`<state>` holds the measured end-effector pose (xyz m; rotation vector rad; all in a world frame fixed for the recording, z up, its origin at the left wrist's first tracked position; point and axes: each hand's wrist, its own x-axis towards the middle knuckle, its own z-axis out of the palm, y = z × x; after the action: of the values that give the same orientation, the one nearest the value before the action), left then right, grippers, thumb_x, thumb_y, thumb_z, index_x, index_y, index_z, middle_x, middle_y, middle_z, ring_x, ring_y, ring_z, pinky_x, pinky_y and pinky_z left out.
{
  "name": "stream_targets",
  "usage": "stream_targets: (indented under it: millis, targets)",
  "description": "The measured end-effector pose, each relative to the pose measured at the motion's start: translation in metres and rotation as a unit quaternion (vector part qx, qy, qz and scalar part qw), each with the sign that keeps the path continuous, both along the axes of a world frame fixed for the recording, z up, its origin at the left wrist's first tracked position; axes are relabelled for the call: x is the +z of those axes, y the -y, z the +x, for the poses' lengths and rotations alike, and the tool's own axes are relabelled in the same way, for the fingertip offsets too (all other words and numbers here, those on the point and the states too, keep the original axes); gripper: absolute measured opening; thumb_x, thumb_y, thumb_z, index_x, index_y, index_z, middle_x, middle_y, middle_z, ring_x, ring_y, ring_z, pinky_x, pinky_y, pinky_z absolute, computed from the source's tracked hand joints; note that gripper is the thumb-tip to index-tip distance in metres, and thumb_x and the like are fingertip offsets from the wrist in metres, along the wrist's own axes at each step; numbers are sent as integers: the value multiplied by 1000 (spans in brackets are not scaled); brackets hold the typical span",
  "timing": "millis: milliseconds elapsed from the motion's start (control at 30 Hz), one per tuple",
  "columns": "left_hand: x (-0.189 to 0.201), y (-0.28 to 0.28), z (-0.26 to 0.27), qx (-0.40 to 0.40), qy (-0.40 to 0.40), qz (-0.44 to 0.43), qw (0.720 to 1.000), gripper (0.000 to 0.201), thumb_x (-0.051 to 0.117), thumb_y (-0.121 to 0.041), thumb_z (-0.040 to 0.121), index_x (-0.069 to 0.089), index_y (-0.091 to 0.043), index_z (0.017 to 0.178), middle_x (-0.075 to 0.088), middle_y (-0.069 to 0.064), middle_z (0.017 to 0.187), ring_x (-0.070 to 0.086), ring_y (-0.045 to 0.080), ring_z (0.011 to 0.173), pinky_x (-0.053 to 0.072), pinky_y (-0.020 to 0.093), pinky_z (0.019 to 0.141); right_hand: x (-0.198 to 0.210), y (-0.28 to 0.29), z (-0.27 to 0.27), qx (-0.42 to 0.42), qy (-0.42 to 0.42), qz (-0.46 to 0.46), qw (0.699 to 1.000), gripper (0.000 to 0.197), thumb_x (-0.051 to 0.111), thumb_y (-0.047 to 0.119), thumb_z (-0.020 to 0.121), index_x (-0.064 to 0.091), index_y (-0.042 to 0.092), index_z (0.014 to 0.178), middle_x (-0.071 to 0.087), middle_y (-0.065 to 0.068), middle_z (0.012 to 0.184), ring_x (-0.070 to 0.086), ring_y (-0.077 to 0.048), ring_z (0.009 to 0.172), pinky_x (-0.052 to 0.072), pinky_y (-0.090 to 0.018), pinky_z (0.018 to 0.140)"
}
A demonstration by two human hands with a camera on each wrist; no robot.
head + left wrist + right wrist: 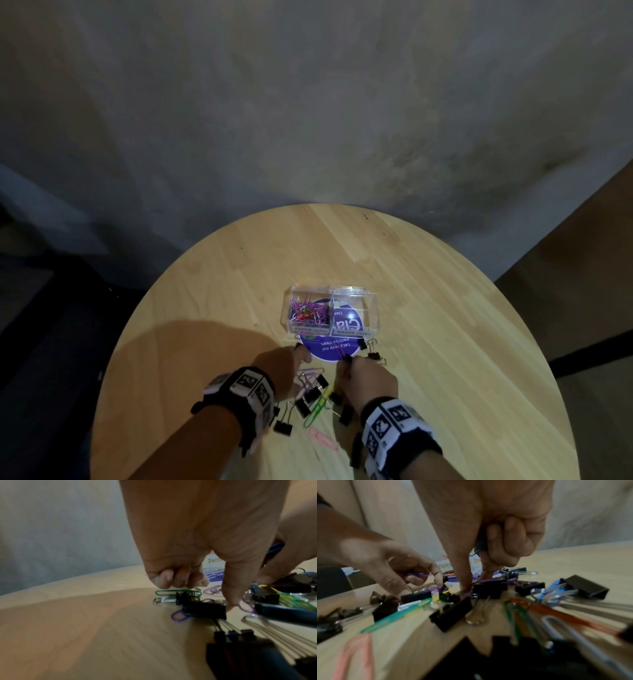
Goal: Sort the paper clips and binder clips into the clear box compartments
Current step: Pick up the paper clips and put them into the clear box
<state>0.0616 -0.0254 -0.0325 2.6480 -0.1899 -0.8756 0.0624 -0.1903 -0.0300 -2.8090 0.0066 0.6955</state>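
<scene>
The clear box stands mid-table. Its left compartment holds several paper clips, mostly purple, and the right compartment looks empty. Between my hands lies a pile of black binder clips and coloured paper clips. My left hand pinches a purple paper clip with curled fingers just above the pile. My right hand keeps blue and green paper clips tucked under its curled fingers while thumb and index finger reach down onto the pile beside a binder clip.
A purple round sticker lies under and in front of the box. Two binder clips sit right of it. A pink paper clip lies nearest me. The round wooden table ends at a grey wall.
</scene>
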Motion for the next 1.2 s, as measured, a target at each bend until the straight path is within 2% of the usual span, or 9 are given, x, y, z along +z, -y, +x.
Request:
stream_targets:
  millis: [267, 367, 467, 600, 733, 800, 867, 967, 1200]
  targets:
    - [-15, 0, -5, -15, 61, 7, 998, 22, 53, -27, 91, 59, -15, 110, 55, 5, 124, 54, 24, 116, 40, 29, 95, -6, 6, 4, -98, -44, 115, 987, 18, 48, 29, 86, 61, 17, 81, 64, -3, 82, 63, -24, 78, 48, -29, 73]
    - [-14, -1, -4, -8, 62, -5, 998, 19, 51, -24, 92, 60, -13, 104, 56, 5, 115, 57, 25, 109, 43, 29, 91, -13, 21, 14, -189, -62, 254, 946, 20, 50, 15, 90, 56, 15, 71, 64, -6, 66, 60, -22, 60, 54, -36, 67]
    - [-11, -1, 2, 7, 55, -41, 998, 16, 46, -15, 94, 56, -15, 106, 55, 3, 110, 54, 19, 99, 41, 20, 78, -13, 31, 23, -232, -92, 339, 907, 20, 44, 3, 94, 55, 6, 77, 57, 1, 37, 49, -10, 31, 43, -19, 39]
    - [-13, 4, 7, 3, 36, -78, 996, 38, 37, -1, 94, 51, -10, 128, 51, 9, 137, 50, 22, 124, 37, 21, 98, -7, 32, 27, -319, -154, 427, 832, 26, 30, -7, 94, 51, 1, 79, 51, -3, 36, 48, -16, 27, 37, -14, 32]
    - [-10, 7, 0, 41, 27, -94, 994, 21, 36, -10, 96, 54, -14, 104, 58, 0, 93, 55, 24, 94, 44, 26, 82, -7, 26, 25, -351, -221, 421, 807, 27, 40, 12, 93, 49, 11, 68, 46, 1, 38, 40, -12, 30, 31, -17, 39]
    - [-9, 8, -3, 61, 22, -89, 994, 12, 37, -19, 97, 48, -15, 93, 49, -4, 76, 58, 27, 94, 43, 32, 87, -7, 23, 26, -339, -193, 409, 825, 28, 49, 19, 93, 50, 11, 66, 47, -3, 44, 40, -12, 30, 34, -18, 41]
    - [-7, 9, -5, 61, 18, -75, 995, 15, 45, -33, 94, 46, -20, 88, 54, 2, 84, 60, 26, 98, 45, 32, 87, -6, 18, 27, -263, -107, 345, 895, 22, 58, 18, 89, 53, 11, 70, 51, -7, 57, 49, -13, 39, 39, -22, 47]
    - [-8, 10, -7, 22, 9, -17, 1000, 32, 57, -41, 87, 53, -19, 111, 65, 6, 112, 60, 24, 109, 43, 29, 92, -3, 4, 24, -119, -20, 174, 977, 12, 57, 20, 88, 61, 11, 96, 62, -8, 89, 62, -25, 88, 47, -28, 74]
    - [-8, 14, -13, -25, 11, 9, 1000, 35, 57, -37, 89, 55, -18, 118, 61, 3, 127, 54, 24, 120, 40, 30, 98, -13, -10, 12, -26, 30, 60, 997, 28, 41, 26, 93, 51, 24, 119, 61, -5, 119, 63, -26, 102, 49, -32, 79]
